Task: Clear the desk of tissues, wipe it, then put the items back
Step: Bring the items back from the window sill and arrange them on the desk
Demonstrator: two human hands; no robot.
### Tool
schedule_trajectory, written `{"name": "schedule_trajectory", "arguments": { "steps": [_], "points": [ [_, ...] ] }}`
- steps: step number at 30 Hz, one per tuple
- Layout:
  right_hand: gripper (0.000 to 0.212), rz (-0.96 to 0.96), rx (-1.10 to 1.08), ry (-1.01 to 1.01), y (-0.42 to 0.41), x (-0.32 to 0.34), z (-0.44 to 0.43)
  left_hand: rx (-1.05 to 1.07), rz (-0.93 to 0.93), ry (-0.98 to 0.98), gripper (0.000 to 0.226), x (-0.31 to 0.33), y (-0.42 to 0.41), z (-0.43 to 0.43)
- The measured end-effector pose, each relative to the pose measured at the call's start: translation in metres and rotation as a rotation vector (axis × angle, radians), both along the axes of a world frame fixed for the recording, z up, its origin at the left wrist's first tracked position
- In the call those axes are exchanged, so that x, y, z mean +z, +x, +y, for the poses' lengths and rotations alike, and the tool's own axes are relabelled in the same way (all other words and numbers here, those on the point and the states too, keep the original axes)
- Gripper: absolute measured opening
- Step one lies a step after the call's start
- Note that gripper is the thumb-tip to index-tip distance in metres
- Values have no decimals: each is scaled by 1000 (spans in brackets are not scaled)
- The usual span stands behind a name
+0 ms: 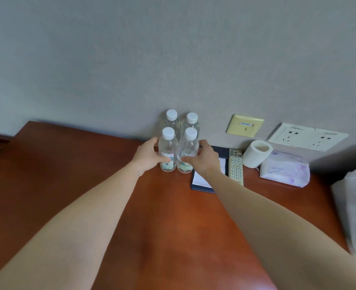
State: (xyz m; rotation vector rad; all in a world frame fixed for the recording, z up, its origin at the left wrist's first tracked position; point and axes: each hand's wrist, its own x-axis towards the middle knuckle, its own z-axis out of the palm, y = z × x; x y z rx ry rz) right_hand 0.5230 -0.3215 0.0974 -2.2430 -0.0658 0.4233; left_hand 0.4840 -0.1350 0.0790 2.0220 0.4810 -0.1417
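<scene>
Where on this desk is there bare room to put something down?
Free: the brown wooden desk left of the four clear plastic water bottles, and the front strip between the forearms. Crowded: back right, with dark blue notepad, beige remote control, white toilet roll and pale purple tissue pack.

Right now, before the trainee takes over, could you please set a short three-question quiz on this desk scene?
1. True or false: the left hand holds the front-left bottle.
2. What does the right hand hold? A: front-right bottle; B: wall socket; C: plastic bag.
3. How many capped bottles stand on the desk?
Key: 1 true; 2 A; 3 four.
</scene>
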Motion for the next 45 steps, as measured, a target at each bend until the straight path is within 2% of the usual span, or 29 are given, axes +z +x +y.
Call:
{"name": "schedule_trajectory", "arguments": {
  "steps": [11, 21, 28, 34, 45],
  "points": [
    [56, -24, -19, 23, 9, -18, 6, 28, -33, -69, 69, -10, 15, -2],
    [57, -7, -51, 94, 2, -24, 8, 40, -38, -82, 69, -9, 8, -9],
    [60, -10, -101, 118, 1, -28, 10, 57, -69, -69, 62, -13, 10, -11],
    [61, -14, -94, 114, 1, -29, 11, 36, -72, -69, 66, -13, 11, -9],
    [51, -99, -170, 147, -4, -39, 16, 16, -82, -65, 65, -19, 13, -2]
  ]
}}
